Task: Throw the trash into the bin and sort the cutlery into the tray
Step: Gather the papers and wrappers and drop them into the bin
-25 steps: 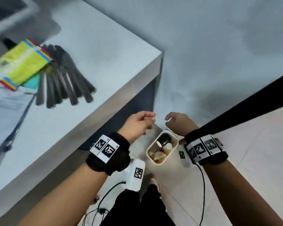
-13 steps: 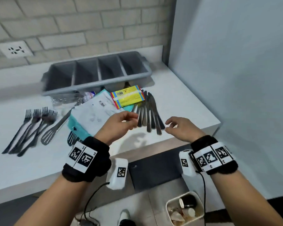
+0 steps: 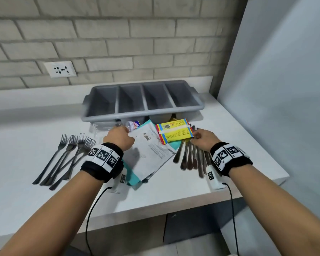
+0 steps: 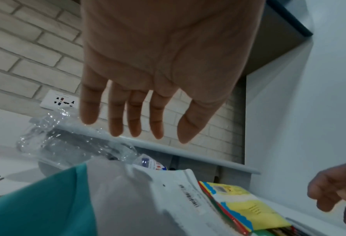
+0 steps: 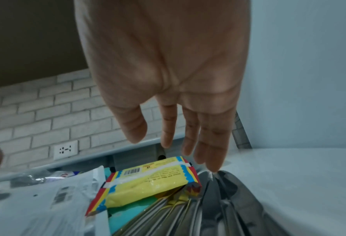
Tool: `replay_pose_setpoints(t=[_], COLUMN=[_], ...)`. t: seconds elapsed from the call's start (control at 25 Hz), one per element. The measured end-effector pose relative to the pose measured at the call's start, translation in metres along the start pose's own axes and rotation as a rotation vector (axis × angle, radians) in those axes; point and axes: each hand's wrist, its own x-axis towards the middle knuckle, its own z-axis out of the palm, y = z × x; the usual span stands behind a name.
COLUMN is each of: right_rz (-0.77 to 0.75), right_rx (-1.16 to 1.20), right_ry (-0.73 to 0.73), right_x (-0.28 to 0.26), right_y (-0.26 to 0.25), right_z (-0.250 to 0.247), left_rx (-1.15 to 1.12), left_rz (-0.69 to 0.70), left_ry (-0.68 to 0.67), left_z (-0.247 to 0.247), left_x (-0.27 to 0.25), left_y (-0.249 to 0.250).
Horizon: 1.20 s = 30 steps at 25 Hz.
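Observation:
A grey four-compartment tray [image 3: 142, 115] stands at the back of the white counter; nothing shows inside it. In front of it lie a crushed clear plastic bottle [image 3: 107, 126] [image 4: 71, 143], a white mailer bag [image 3: 150, 150] and a yellow wrapper [image 3: 174, 133] [image 5: 147, 182]. Several forks [image 3: 68, 152] lie to the left and several knives [image 3: 190, 159] [image 5: 220, 207] to the right. My left hand [image 3: 119, 134] [image 4: 147, 134] hovers with straight fingers just above the bottle. My right hand [image 3: 196, 138] [image 5: 163, 148] hangs over the wrapper's right end, holding nothing.
A teal packet [image 3: 132, 175] pokes out from under the mailer. A brick wall with a socket [image 3: 60, 69] stands behind the counter and a pale panel [image 3: 277, 89] closes its right side. The counter's front edge [image 3: 174, 202] is near my forearms.
My view has risen from the floor bin to the counter. Both hands have moved forward over the trash pile and their fingers have straightened out.

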Motion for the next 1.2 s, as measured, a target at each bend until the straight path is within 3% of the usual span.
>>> replay_pose_setpoints(t=[0.12, 0.2, 0.48, 0.68, 0.84, 1.2], right_rz=[0.055, 0.068, 0.171, 0.251, 0.293, 0.247], right_rx=[-0.070, -0.110, -0.141, -0.185, -0.187, 0.167], right_ry=[-0.017, -0.015, 0.001, 0.007, 0.025, 0.149], right_x=[0.024, 0.037, 0.064, 0.079, 0.085, 0.074], right_y=[-0.007, -0.010, -0.019, -0.025, -0.025, -0.026], right_z=[0.008, 0.012, 0.025, 0.029, 0.036, 0.025], left_rx=[0.122, 0.125, 0.185, 0.253, 0.197, -0.040], left_rz=[-0.084, -0.069, -0.078, -0.079, -0.066, 0.067], left_ry=[-0.082, -0.119, -0.175, -0.145, -0.182, -0.255], left_z=[0.004, 0.009, 0.019, 0.029, 0.029, 0.004], left_x=[0.016, 0.024, 0.047, 0.052, 0.054, 0.048], left_y=[-0.002, -0.001, 0.000, -0.002, -0.003, -0.008])
